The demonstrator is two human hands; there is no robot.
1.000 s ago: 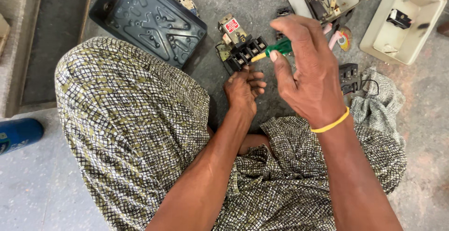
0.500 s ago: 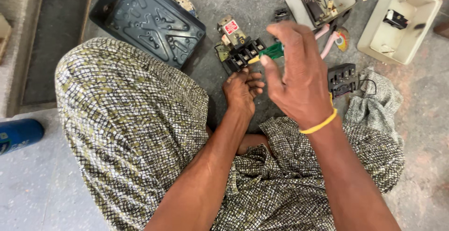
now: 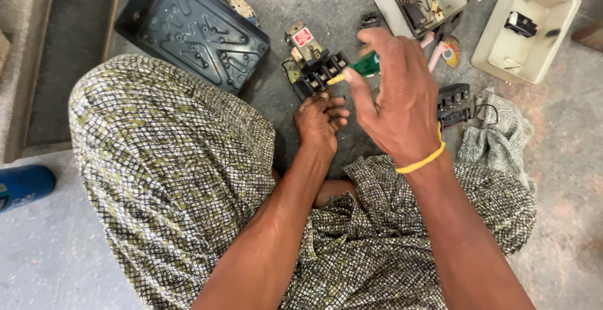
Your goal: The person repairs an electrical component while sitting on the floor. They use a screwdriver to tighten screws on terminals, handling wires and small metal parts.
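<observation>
Head view, looking down at a person who sat on a grey floor in patterned cloth. Far left lay a blue bottle. Next, a dark metal cover plate rested face-up beside the raised knee. At centre, the left hand curled its fingers against the base of a black terminal block with a small red label, bracing it against the floor. The right hand, a yellow band at the wrist, pinched a green-handled screwdriver between thumb and fingers, its yellow shaft angled into the top of the block. Doing this well seemed to call for keeping the tip seated square in the screw head, pressing down while turning, and holding the block firm so it could not twist. Further right sat a second black part on a grey rag, then two open cream boxes holding loose parts.
</observation>
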